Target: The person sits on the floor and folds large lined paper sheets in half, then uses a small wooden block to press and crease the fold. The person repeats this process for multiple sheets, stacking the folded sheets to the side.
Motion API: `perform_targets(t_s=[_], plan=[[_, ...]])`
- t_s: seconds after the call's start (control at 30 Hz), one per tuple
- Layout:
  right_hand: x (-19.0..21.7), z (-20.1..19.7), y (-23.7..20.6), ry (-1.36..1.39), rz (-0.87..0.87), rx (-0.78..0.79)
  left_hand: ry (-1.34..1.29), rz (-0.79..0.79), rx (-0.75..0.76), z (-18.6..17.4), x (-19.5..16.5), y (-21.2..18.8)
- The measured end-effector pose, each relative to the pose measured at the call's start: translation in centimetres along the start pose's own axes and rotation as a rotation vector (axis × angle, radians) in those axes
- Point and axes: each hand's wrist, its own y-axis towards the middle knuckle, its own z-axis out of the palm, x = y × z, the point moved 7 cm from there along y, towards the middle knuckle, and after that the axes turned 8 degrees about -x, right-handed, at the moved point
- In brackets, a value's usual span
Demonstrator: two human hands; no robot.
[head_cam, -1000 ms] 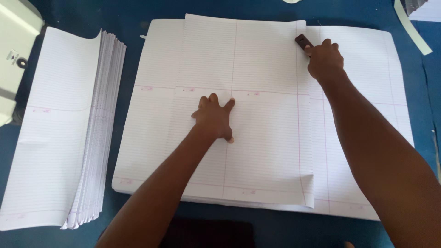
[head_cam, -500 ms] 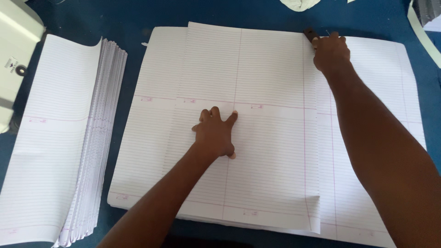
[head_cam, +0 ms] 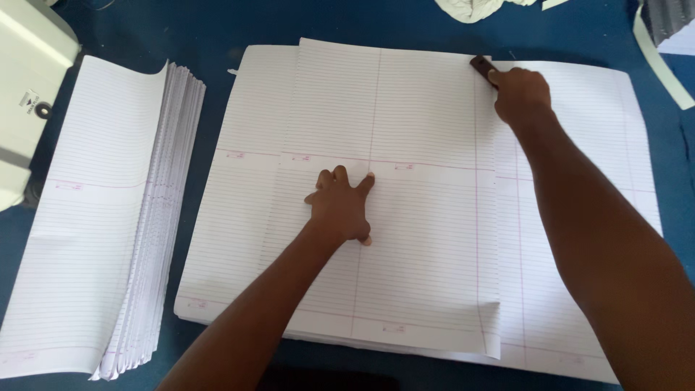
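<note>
Two bare hands work on a wide stack of large white ruled paper sheets [head_cam: 246,239] lying on the dark blue surface [head_cam: 217,29]. On top of that stack lies a folded white ruled sheet [head_cam: 420,217], its fold edge running down the right side. The left hand [head_cam: 340,206] rests flat on the middle of the folded sheet, fingers spread, its grip wide open and closed on nothing. The right hand [head_cam: 520,95] sits at the upper right corner of the folded sheet, its grip curled tight around a small dark brown tool [head_cam: 483,69] whose tip touches the paper at the fold. To the left, well apart, lies a separate pile of folded white ruled sheets [head_cam: 94,217]. A pale grey machine [head_cam: 29,94] shows at the left edge.
</note>
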Motion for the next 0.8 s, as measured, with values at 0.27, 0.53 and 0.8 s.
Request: perform_targets(t_s=[0.27,0.53,0.8], plan=[[0.0,-1.9,-6.7,0.03,-0.036,0.014,-0.011,-0.024,-0.003,0.0,-0.4,-2.9],[1.2,-4.9,-14.5,-0.014,-0.049,0.093,-0.081,-0.067,-0.071,0.8,-0.6,-5.7],[2.2,-7.7,-22.5,0.0,-0.05,0.19,-0.12,-0.101,-0.089,1.8,-0.2,-8.2]])
